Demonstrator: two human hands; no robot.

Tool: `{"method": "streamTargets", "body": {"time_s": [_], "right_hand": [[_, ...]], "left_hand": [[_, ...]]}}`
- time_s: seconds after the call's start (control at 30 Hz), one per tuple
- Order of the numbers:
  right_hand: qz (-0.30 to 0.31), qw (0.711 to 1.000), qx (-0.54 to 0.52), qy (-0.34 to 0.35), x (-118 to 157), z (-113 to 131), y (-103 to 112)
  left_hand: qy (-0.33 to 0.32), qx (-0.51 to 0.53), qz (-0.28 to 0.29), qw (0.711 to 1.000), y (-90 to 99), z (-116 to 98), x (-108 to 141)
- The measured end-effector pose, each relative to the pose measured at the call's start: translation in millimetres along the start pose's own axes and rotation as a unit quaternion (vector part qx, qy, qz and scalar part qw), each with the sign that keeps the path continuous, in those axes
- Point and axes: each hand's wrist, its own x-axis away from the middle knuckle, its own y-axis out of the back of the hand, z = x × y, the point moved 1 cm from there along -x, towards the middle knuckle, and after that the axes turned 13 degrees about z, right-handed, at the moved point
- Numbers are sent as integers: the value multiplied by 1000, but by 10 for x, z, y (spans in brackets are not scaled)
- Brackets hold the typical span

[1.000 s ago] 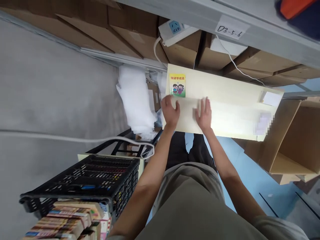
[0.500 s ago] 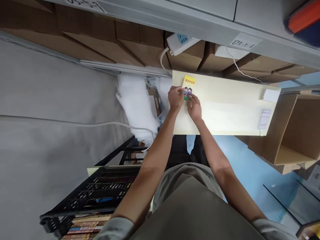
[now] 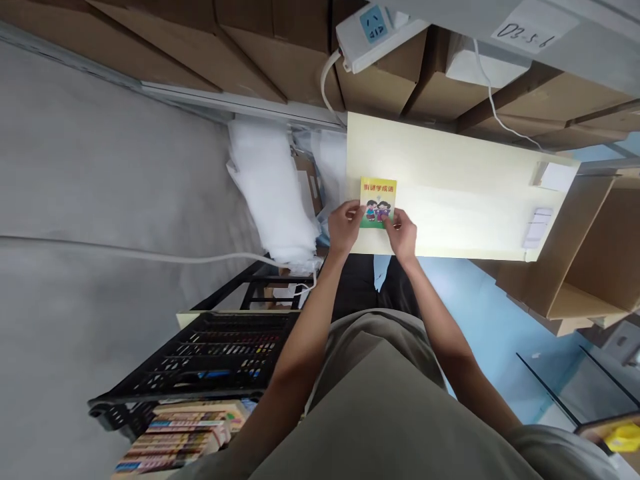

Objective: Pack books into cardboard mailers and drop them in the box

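Observation:
A small booklet (image 3: pixel 379 193) with a yellow and green cover, red lettering and two cartoon children faces up between my hands, over the near left part of a pale board (image 3: pixel 465 193). My left hand (image 3: pixel 346 225) pinches its left edge between thumb and fingers. My right hand (image 3: pixel 401 233) grips its lower right side, the thumb lying on the cover. Whether the booklet touches the board I cannot tell.
At the board's right end lie a white pad (image 3: pixel 556 177) and a pale block (image 3: pixel 539 228). Behind stand cartons (image 3: pixel 280 60) and a power strip (image 3: pixel 375 33). Right, an open carton (image 3: pixel 580 267); left, white wrapping (image 3: pixel 273 193), a black crate (image 3: pixel 215 357) and stacked books (image 3: pixel 180 433).
Both hands have drawn the booklet toward me. Its cover now shows larger and squarer to my view, held at both sides. The camera view has shifted a little.

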Motion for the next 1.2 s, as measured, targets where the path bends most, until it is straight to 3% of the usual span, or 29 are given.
{"method": "streamTargets", "body": {"time_s": [0.07,0.17,0.33,0.47,0.57,0.63,0.77,0.9,1.03,1.13,1.2], "right_hand": [[25,999,19,-34,20,-123,-203],[46,996,57,-59,-11,-229,-408],[25,990,113,-77,-22,-292,-516],[-8,990,133,-42,43,-300,-495],[-7,989,145,7,108,-269,-502],[-2,988,150,37,139,-243,-536],[11,986,156,50,155,-224,-624],[39,987,150,37,133,-239,-628],[67,992,100,43,77,-281,-473],[111,991,-32,62,14,-320,-278],[147,976,-151,48,-18,-336,-150]], "left_hand": [[61,-35,-2,998,-62,181,86],[124,-87,-13,988,-108,287,120],[144,-110,-27,983,-105,278,120],[119,-125,-37,984,-76,316,133],[95,-145,-99,980,-15,368,86],[117,-144,-121,975,30,399,24],[159,-118,-83,977,81,383,-44],[73,-134,-66,986,76,226,82],[-11,-159,-26,987,-6,-3,255],[-59,-173,-3,983,-141,-179,326],[-85,-181,8,980,-260,-274,348]]}}
